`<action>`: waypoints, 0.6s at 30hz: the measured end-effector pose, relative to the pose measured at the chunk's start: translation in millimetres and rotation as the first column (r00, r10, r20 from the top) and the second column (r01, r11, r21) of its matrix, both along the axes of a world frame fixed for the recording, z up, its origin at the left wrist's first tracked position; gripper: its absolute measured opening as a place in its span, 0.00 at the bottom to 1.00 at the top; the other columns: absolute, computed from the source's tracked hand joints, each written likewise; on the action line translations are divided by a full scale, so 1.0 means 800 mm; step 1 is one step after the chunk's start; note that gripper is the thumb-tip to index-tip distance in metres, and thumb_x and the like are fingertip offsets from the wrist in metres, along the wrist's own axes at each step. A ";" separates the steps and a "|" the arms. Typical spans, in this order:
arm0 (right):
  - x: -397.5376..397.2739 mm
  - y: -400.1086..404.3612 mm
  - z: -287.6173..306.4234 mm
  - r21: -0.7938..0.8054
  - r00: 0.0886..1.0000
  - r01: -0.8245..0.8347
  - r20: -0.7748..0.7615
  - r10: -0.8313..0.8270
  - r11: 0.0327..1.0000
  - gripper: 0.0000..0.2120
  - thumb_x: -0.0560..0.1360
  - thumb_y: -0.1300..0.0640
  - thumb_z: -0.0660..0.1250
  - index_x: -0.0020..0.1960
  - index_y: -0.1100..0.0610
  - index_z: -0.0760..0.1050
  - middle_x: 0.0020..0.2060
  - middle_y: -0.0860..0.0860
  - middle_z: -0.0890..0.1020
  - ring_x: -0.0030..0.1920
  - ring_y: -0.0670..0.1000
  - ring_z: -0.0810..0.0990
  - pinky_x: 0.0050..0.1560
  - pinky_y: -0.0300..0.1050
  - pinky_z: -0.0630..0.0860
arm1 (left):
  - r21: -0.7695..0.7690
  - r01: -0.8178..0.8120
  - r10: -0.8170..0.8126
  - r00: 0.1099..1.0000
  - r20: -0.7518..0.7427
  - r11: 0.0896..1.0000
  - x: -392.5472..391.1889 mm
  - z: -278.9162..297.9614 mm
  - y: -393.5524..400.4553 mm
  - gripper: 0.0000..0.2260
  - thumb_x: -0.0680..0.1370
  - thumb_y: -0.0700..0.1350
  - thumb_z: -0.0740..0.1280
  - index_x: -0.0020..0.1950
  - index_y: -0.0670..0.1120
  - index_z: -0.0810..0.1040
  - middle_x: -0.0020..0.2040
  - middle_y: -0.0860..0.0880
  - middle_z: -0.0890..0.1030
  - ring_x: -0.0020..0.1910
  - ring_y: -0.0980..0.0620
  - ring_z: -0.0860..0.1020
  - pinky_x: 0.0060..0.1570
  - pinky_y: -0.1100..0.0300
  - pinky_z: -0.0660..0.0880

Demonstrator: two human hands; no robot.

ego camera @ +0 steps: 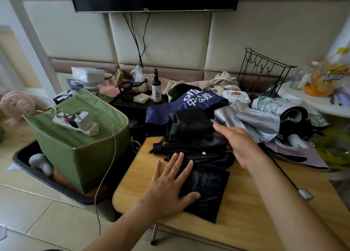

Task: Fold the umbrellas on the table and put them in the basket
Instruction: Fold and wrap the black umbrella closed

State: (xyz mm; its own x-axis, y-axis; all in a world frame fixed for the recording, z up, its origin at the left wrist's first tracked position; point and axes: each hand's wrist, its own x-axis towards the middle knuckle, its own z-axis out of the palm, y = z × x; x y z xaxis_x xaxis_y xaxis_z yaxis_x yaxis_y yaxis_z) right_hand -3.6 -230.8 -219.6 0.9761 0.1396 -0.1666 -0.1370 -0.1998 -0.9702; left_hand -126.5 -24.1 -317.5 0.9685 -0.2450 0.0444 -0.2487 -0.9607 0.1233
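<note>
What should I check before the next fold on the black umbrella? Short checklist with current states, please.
1. Left hand flat on the black umbrella, pinning its cloth: ok.
2. Right hand has a grip on the canopy: cannot tell, fingers partly hidden and blurred.
3. Canopy folded tight: not ok, cloth lies loose and spread on the table.
4. Black umbrella's handle free, pointing left: ok.
5. Green basket ready to receive: not ok, a power strip with a charger lies across its opening.
6. Other umbrellas done: not ok, the silver umbrella and navy umbrella lie unfolded behind.
</note>
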 end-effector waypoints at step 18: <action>-0.050 0.029 0.006 0.274 0.988 -0.147 -0.014 0.157 0.950 0.23 0.72 0.57 0.78 0.64 0.61 0.77 0.52 0.56 0.87 0.54 0.53 0.87 0.61 0.51 0.80 | -0.036 -0.012 0.011 1.000 -0.027 0.999 0.001 0.000 0.001 0.37 0.78 0.75 0.45 0.81 0.62 0.34 0.81 0.54 0.31 0.77 0.57 0.25 0.78 0.40 0.33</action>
